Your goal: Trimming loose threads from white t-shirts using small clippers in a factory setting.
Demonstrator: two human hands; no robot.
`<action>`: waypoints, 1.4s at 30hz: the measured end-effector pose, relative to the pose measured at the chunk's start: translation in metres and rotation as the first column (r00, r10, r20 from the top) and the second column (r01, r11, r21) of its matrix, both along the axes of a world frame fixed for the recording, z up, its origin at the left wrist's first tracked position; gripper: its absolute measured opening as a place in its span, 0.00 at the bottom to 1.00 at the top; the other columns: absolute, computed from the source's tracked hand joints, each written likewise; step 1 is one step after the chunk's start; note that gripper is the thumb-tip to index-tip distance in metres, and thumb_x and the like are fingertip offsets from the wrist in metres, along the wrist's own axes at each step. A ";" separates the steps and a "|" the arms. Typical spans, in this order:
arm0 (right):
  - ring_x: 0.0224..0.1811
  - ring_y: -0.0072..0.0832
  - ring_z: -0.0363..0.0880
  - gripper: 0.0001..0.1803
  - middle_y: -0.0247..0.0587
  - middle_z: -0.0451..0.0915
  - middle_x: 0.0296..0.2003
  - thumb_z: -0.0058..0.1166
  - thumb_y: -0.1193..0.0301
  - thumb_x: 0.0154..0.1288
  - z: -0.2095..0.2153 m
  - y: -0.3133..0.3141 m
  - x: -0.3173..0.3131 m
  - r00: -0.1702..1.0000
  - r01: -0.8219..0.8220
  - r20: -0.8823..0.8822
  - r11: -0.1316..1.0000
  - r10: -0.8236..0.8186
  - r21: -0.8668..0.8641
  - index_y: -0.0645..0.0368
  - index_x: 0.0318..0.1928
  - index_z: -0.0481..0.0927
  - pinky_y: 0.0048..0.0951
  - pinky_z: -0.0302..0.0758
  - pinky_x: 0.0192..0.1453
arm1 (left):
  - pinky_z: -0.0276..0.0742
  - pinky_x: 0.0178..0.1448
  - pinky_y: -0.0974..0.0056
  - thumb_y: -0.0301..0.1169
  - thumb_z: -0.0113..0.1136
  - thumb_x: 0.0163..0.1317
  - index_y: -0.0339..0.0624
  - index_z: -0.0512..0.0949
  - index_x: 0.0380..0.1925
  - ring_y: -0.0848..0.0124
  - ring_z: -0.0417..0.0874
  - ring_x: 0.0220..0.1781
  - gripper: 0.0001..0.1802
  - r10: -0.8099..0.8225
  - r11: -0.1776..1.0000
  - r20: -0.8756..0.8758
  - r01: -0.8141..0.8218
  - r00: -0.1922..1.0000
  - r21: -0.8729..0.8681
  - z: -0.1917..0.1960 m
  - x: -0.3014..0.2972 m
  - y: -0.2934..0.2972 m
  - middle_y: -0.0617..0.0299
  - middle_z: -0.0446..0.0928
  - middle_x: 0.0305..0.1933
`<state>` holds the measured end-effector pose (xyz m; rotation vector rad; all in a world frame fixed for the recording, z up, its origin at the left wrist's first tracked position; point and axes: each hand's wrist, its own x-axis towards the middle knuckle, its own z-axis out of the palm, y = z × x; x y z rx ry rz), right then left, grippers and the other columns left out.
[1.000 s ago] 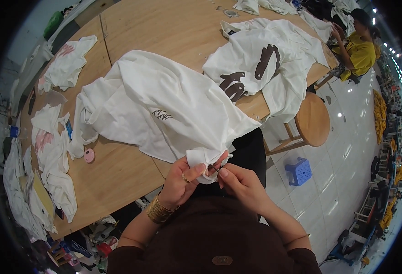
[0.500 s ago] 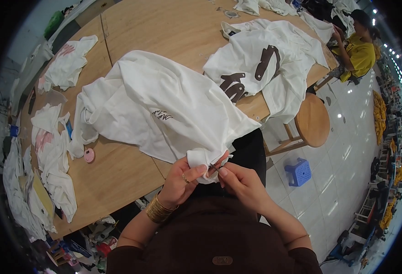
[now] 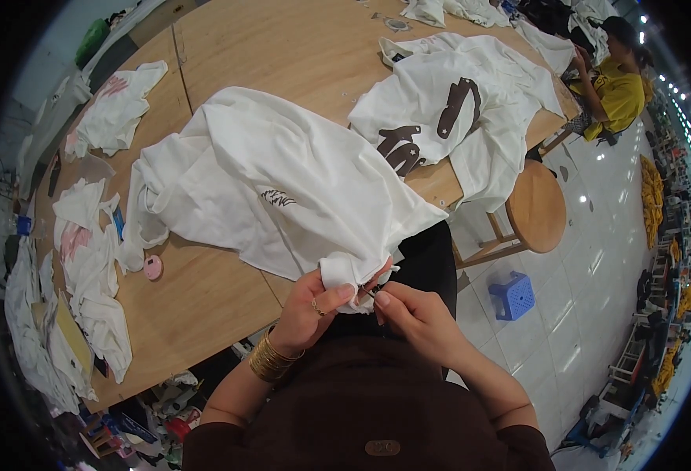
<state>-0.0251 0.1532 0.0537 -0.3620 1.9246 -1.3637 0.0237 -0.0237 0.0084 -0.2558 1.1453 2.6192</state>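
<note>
A white garment (image 3: 283, 173) with a small dark print lies bunched over the table edge, one end drawn down to my lap. My left hand (image 3: 311, 308), with a ring and gold bangles, grips a folded edge of that garment, thumb on top. Close beside it, my right hand (image 3: 412, 312) pinches a small thin dark tool (image 3: 368, 291), its tip against the cloth by my left thumb. My fingers cover most of the tool, so its exact kind is unclear.
Another white garment (image 3: 510, 94) with brown patches lies at the right of the wooden table (image 3: 283, 47). White pieces (image 3: 94, 275) and a pink round object (image 3: 152, 268) are at left. A wooden stool (image 3: 538, 206) and blue stool (image 3: 513, 297) stand right; a person in yellow (image 3: 622, 98) sits beyond.
Both hands keep nearly the same place and grip. My right fingers and the thin tool have shifted very slightly at the cloth.
</note>
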 end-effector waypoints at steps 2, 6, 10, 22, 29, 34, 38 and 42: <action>0.18 0.23 0.65 0.17 0.39 0.69 0.17 0.42 0.61 0.69 -0.001 0.000 0.000 1.000 -0.005 0.014 1.000 0.005 0.005 0.63 0.32 0.73 0.25 0.66 0.26 | 0.66 0.55 0.65 0.27 0.50 0.61 0.31 0.69 0.49 0.74 0.72 0.47 0.17 0.000 1.000 -0.020 0.000 1.000 -0.019 -0.001 0.001 -0.001 0.61 0.73 0.46; 0.18 0.22 0.64 0.17 0.38 0.68 0.16 0.42 0.61 0.69 0.001 -0.001 0.001 1.000 0.009 0.007 1.000 -0.009 -0.014 0.63 0.31 0.73 0.25 0.65 0.26 | 0.68 0.52 0.68 0.27 0.51 0.61 0.33 0.70 0.48 0.75 0.73 0.45 0.15 -0.019 0.997 -0.100 0.011 0.995 -0.080 -0.006 0.004 -0.004 0.62 0.74 0.43; 0.18 0.22 0.64 0.17 0.38 0.68 0.16 0.42 0.61 0.69 -0.002 -0.001 0.001 1.000 0.002 -0.012 1.000 -0.002 0.004 0.63 0.31 0.72 0.25 0.65 0.25 | 0.70 0.48 0.70 0.27 0.52 0.61 0.34 0.71 0.45 0.77 0.74 0.41 0.13 -0.040 0.982 -0.134 0.014 0.990 -0.186 -0.006 0.003 -0.005 0.64 0.75 0.40; 0.17 0.25 0.62 0.17 0.40 0.65 0.14 0.41 0.62 0.69 0.003 0.000 0.004 0.999 0.009 -0.031 1.000 -0.009 0.005 0.63 0.29 0.71 0.27 0.64 0.25 | 0.70 0.46 0.71 0.27 0.53 0.61 0.35 0.71 0.41 0.79 0.73 0.39 0.10 -0.012 0.971 -0.105 -0.013 0.994 -0.239 -0.009 0.005 -0.004 0.65 0.74 0.36; 0.16 0.25 0.62 0.18 0.40 0.65 0.14 0.40 0.61 0.69 0.002 0.001 0.002 1.000 -0.009 -0.008 0.999 0.009 0.049 0.62 0.28 0.71 0.27 0.63 0.24 | 0.71 0.44 0.69 0.25 0.52 0.58 0.32 0.71 0.42 0.75 0.74 0.38 0.12 -0.016 0.945 -0.110 -0.021 0.994 -0.325 -0.006 0.006 -0.001 0.62 0.74 0.37; 0.16 0.25 0.64 0.18 0.41 0.66 0.14 0.41 0.61 0.69 0.002 0.001 0.003 1.000 -0.002 -0.021 0.999 0.003 0.036 0.63 0.28 0.71 0.27 0.64 0.24 | 0.71 0.46 0.69 0.27 0.53 0.59 0.34 0.70 0.44 0.76 0.74 0.39 0.13 -0.022 0.931 -0.157 -0.037 0.987 -0.362 -0.006 0.006 0.001 0.63 0.74 0.37; 0.16 0.26 0.64 0.19 0.41 0.66 0.14 0.41 0.60 0.69 0.003 0.001 0.003 1.000 -0.005 -0.028 0.998 0.006 0.055 0.63 0.28 0.71 0.28 0.64 0.24 | 0.70 0.47 0.70 0.26 0.53 0.59 0.35 0.70 0.45 0.77 0.74 0.40 0.13 -0.013 0.918 -0.173 -0.057 0.985 -0.392 -0.006 0.007 0.002 0.64 0.74 0.38; 0.16 0.26 0.64 0.19 0.41 0.66 0.14 0.40 0.60 0.69 0.004 0.001 0.002 1.000 -0.012 -0.004 0.998 0.013 0.068 0.63 0.28 0.71 0.28 0.64 0.24 | 0.70 0.46 0.71 0.25 0.53 0.61 0.33 0.69 0.44 0.77 0.73 0.41 0.13 -0.007 0.917 -0.218 -0.080 0.976 -0.391 -0.009 0.007 0.002 0.62 0.71 0.41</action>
